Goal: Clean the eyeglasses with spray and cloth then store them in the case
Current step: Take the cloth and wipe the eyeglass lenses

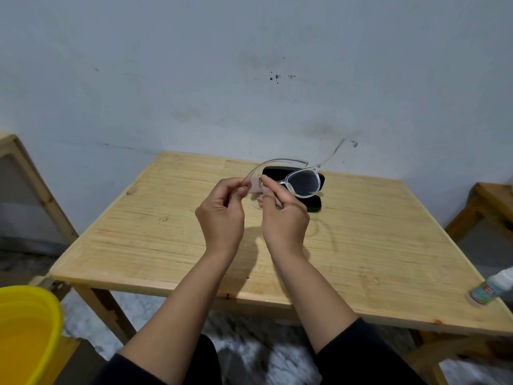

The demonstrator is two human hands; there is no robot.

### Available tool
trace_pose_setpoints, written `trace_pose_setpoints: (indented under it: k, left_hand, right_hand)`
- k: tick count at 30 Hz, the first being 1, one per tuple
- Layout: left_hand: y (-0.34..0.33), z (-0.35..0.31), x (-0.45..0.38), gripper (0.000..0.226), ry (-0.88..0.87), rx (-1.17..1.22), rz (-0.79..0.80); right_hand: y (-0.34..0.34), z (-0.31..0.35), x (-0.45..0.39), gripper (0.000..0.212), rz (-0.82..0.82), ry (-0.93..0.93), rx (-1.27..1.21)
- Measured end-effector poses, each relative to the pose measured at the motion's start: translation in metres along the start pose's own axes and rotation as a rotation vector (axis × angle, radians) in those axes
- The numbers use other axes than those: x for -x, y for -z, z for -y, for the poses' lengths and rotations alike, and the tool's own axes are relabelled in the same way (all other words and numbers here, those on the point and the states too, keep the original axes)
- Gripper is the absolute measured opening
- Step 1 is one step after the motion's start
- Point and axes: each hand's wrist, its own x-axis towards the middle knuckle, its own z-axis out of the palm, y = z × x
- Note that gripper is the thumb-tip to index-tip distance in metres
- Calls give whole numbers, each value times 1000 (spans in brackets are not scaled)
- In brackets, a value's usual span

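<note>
Wiping step in hand: above the bench (166, 232), left hand (222, 215) and right hand (286, 218) together pinch the eyeglasses (301, 182) and a small cloth (254, 184) over one lens, the open case (313, 202) just beyond at one o'clock; next move likely calls for wiping the other lens.

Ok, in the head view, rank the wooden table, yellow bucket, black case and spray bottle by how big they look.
1. Wooden table
2. Yellow bucket, cut off by the frame and nearer the camera
3. Black case, partly hidden by the eyeglasses
4. Spray bottle, also cut off
</note>
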Motion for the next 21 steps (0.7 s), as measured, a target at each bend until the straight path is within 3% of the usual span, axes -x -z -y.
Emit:
trace_pose_setpoints:
  k: [10, 14, 21]
  left_hand:
    - [2, 2, 3, 27, 34, 34, -12]
    - [3, 2, 3, 19, 46, 64, -11]
    - [10, 4, -4, 23, 70, 88, -32]
  right_hand:
    - [-1, -2, 6, 22, 49, 22, 4]
    - [2, -2, 4, 15, 115, -1, 1]
    - [6, 5, 1, 10, 286, -54, -31]
